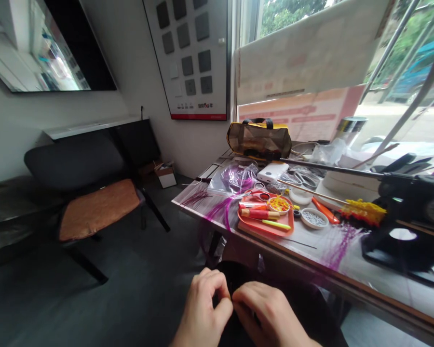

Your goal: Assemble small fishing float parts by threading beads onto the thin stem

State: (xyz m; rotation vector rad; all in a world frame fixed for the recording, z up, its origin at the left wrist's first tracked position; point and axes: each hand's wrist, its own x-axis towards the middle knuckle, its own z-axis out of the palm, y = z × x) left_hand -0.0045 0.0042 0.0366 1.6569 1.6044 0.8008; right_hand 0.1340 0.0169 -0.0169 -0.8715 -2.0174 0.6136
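Observation:
My left hand [208, 301] and my right hand [269, 306] meet low in the middle of the view, in front of the table edge. The fingers of both are closed in pinches, with their tips touching or almost touching. Whatever lies between them is too small to make out. Beyond the hands, an orange-red tray [291, 227] on the table carries a yellow-green pen [277, 224], red-handled scissors [264, 196] and a small dish of yellow and red bits [278, 205]. Purple strands [219, 209] hang over the table's front edge.
A white dish of grey beads [314, 218] and an orange-handled tool [325, 210] lie right of the tray. Farther right stands a black device [412, 212] with a rod crossing the table. A bag [260, 139] sits at the back. A chair [101, 209] stands left.

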